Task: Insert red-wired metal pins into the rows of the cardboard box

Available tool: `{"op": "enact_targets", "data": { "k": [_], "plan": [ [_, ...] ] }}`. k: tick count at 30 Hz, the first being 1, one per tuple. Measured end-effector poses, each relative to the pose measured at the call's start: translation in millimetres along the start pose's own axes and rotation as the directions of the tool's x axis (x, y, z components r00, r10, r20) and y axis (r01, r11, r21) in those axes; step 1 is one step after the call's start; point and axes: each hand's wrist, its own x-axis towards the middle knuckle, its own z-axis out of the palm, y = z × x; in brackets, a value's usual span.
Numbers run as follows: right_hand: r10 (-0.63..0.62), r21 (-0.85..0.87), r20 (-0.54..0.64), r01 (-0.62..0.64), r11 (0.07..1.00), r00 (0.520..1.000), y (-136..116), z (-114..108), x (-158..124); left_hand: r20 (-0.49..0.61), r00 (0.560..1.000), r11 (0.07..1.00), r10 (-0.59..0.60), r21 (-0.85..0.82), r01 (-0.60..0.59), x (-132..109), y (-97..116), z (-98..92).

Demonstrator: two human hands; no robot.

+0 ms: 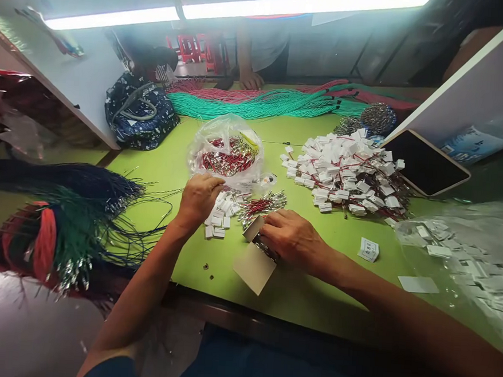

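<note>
Curling over a tan box (254, 271), the right hand (293, 237) has its fingers drawn in close against it; whether they grip anything is hidden by the hand itself. Dark, metallic bits show at the box, just under those fingers. The left hand (199, 199) is lifted near the loose white blocks (219, 216), thumb and fingertips close together, and I cannot tell if anything is pinched between them.

Just beyond the 2 hands, a small heap of red leads (262, 206) with metal ends lies beside the white blocks. Behind these, a clear bag (227, 126) holds many more of the same leads.

To the right, a big pile (343, 169) has white blocks with red leads showing among them; these look joined, so I judge a good share done. What seems left is the heap between the hands, the bagged leads, and the blocks in a second bag (473, 273) at the far right.

A label (368, 249) and a white card (418, 284) lie between the right forearm and that bag, and 2 tiny bits (206, 266) sit left of the box on the green bench (312, 302).

Farther out are a phone (425, 161), dark wires (88, 183) at the left, and teal wires (257, 107) across the back, where a co-worker's hand (251, 80) rests.
</note>
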Motion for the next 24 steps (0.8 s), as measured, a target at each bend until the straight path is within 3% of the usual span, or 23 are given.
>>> {"op": "enact_targets", "data": {
  "k": [4,7,13,18,24],
  "plan": [
    [0.006,-0.100,-0.116,-0.018,0.995,0.993,-8.6,12.9,1.7,0.042,0.999,0.998,-0.033,0.052,0.030,26.4,-6.0,19.2],
    [0.008,-0.149,-0.190,-0.037,0.988,0.982,-15.1,16.1,3.4,0.111,0.986,0.990,-0.126,0.070,0.119,45.5,-10.5,22.7],
    [-0.077,-0.161,-0.244,0.038,0.986,0.967,-23.6,15.4,3.6,0.267,0.910,0.947,-0.317,0.136,0.290,79.3,-22.0,19.8],
    [-0.088,-0.121,-0.181,0.067,0.990,0.980,-21.5,14.5,1.2,0.394,0.865,0.950,-0.311,0.145,0.275,87.9,-22.2,28.6],
    [-0.088,-0.095,-0.169,0.072,0.993,0.982,-18.1,12.8,1.3,0.405,0.850,0.942,-0.337,0.154,0.300,85.2,-14.8,33.4]
  ]
}}
